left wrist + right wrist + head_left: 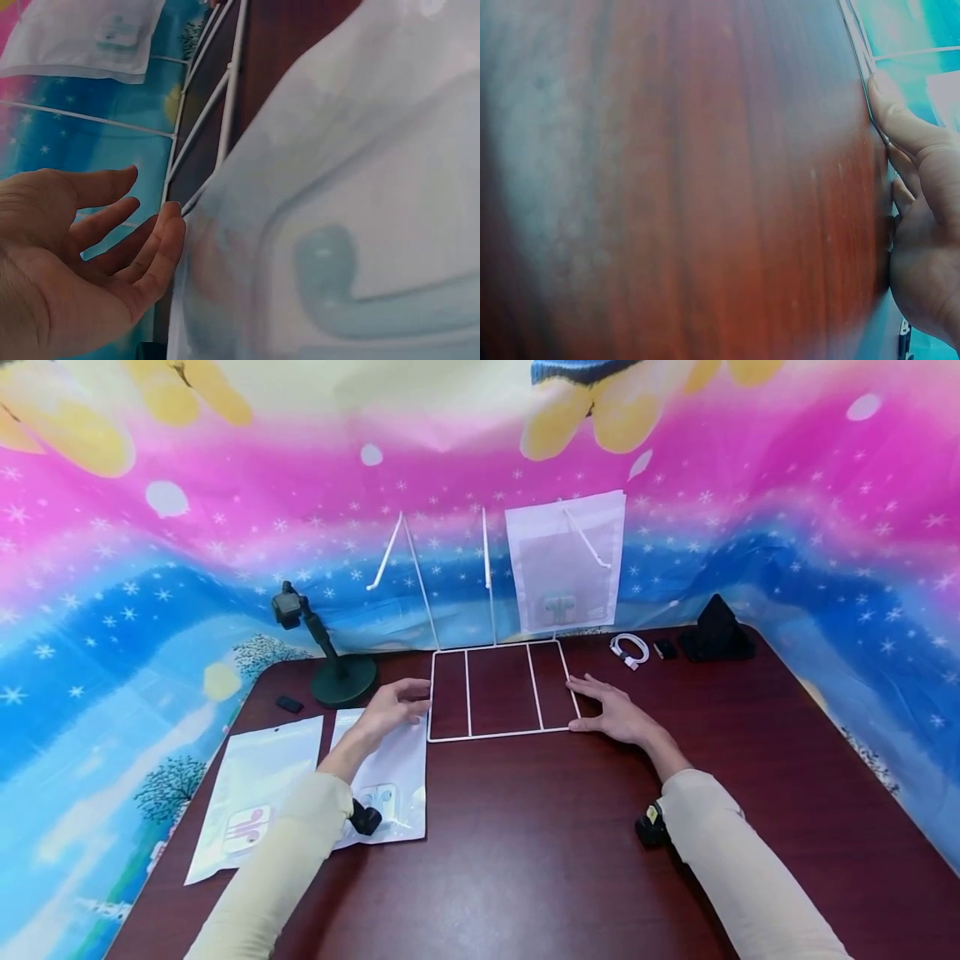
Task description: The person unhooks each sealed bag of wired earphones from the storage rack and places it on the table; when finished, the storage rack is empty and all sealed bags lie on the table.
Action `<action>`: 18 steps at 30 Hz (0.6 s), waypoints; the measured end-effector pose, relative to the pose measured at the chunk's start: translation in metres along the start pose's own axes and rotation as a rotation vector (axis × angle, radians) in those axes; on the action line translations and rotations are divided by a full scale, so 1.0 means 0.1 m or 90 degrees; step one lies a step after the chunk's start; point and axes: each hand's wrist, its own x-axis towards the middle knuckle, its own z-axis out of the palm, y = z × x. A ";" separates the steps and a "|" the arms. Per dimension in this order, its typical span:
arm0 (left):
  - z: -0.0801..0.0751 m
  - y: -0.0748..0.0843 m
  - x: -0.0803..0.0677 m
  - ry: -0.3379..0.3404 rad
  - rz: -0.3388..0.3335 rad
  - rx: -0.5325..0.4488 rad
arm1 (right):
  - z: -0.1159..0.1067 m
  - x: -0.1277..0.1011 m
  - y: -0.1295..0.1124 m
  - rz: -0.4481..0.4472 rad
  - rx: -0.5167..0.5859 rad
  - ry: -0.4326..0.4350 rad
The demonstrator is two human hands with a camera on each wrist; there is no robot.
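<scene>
A: At the far left of the dark wood surface (pixel 525 860), what lies there?

B: Two flat earphone packets; the outer packet (pixel 251 793) is in full view, the inner packet (pixel 390 777) is partly covered by the left sleeve. Behind them stands a small camera stand (pixel 333 672).

A: And the left hand (pixel 393 706)?

B: Fingers straight and relaxed, tips at the left edge of the white wire rack (pixel 498 693), gripping nothing.

A: The rack itself?

B: Its base lies flat mid-surface between both hands; a pouch (pixel 566 560) hangs on its uprights.

A: The right hand (pixel 611 710)?

B: Flat, fingers spread, resting against the rack's right edge. The wrist view is blurred. Farther right: a coiled cable (pixel 630 649) and a black object (pixel 716 631) I can't identify.
</scene>
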 end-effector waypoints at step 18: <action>0.10 -0.14 0.01 0.010 0.014 0.079 | 0.00 0.01 0.00 -0.007 -0.006 -0.005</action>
